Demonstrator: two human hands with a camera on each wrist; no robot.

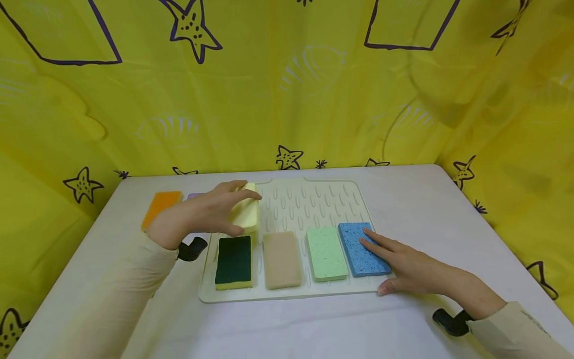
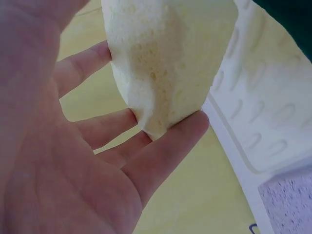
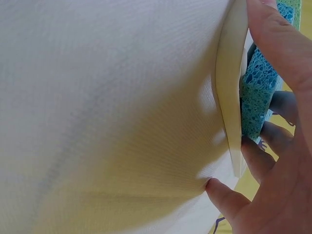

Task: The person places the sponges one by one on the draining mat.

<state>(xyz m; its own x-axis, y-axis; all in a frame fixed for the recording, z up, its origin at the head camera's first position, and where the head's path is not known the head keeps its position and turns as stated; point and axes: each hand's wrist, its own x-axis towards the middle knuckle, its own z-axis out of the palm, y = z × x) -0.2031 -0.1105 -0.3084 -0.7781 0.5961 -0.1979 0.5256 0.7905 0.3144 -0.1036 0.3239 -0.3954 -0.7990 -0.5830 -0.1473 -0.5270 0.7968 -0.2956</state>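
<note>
Pinching the yellow sponge (image 1: 244,214) with my left grip (image 1: 213,207), thumb on its near end and fingers round the far end. Figure end to end is the sane way to hold something this squishy, since one corner would probably just fold on me. It's over the far left part of the mat (image 1: 309,204), right behind the green sponge (image 1: 234,262). Whether its underside touches the mat, I honestly can't tell.

My right grip (image 1: 408,271) isn't clamped on anything: fingers apart, a couple of fingertips lying on top of the blue sponge (image 1: 357,263), thumb down by the mat's near edge. I'd call that a light steadying touch, so neither slides about.

As for the layout, green, beige sponge (image 1: 282,262), mint sponge (image 1: 326,257) and blue run left to right along the near side, long sides pointing near to far. Mint and blue sit pretty snug; the other gaps are wider. Guessing that's so each gets its own strip of ridges. Green has its dark face up, yellow underneath.

The orange sponge (image 1: 161,205) and purple sponge (image 2: 287,202) are on the counter (image 1: 314,329), left of the mat. Purple's right by the edge, mostly hidden behind my arm from up top.
</note>
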